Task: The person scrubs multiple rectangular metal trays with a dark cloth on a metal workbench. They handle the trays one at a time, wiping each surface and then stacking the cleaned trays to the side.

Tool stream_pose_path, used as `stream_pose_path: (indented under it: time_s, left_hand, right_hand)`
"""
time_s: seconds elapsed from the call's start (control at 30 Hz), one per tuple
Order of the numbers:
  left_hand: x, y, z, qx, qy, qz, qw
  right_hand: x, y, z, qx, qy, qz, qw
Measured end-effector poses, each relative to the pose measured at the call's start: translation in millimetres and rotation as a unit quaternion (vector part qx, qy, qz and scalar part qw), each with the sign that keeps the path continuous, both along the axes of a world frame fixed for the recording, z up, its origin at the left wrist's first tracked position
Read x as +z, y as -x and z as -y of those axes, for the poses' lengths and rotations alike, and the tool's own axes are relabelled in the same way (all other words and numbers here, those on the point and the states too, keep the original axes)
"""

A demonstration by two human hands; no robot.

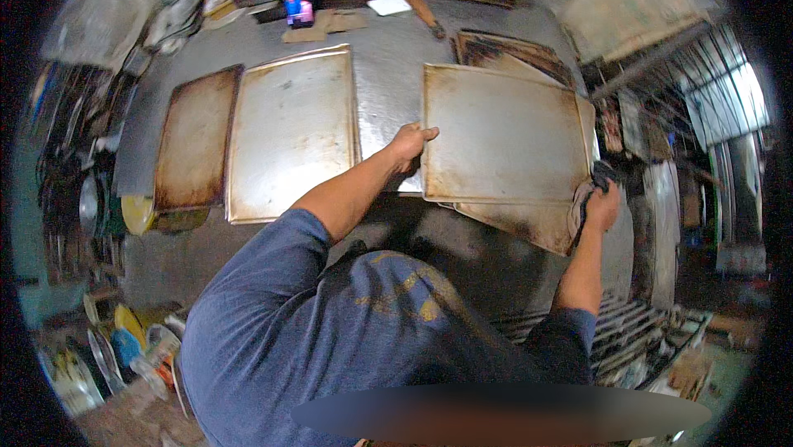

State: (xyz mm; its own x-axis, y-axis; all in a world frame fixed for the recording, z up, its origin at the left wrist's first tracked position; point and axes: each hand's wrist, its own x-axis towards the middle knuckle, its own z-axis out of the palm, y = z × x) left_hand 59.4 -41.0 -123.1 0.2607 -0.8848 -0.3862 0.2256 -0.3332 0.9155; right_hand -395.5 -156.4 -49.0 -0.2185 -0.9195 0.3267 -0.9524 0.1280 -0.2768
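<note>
A rectangular metal baking tray (505,134), browned along its rim, lies in front of me on the right. My left hand (412,144) grips its left edge, thumb on top. At the tray's right edge, my right hand (602,204) clutches a dark and greyish cloth (579,206). Another stained tray (517,221) juts out at an angle beneath the first, past the table's front edge. To the left, a similar pale tray (294,137) appears to rest on others and partly covers a darker, browner tray (197,137).
Behind the right-hand trays lies a scorched tray (514,53) on the metal table (387,84). Further back are a lit phone (299,7) on cardboard (306,33), a white sheet (389,6) and a wooden-handled tool (414,1). A slatted rack (638,329) stands at lower right.
</note>
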Motion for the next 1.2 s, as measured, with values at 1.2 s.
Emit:
stream_pose_path:
  time_s: [1.2]
  left_hand:
    - [13, -73, -5, -0.017, 0.316, 0.607, 0.729]
  right_hand:
    - [-6, -4, -49, 0.137, 0.029, -0.023, 0.99]
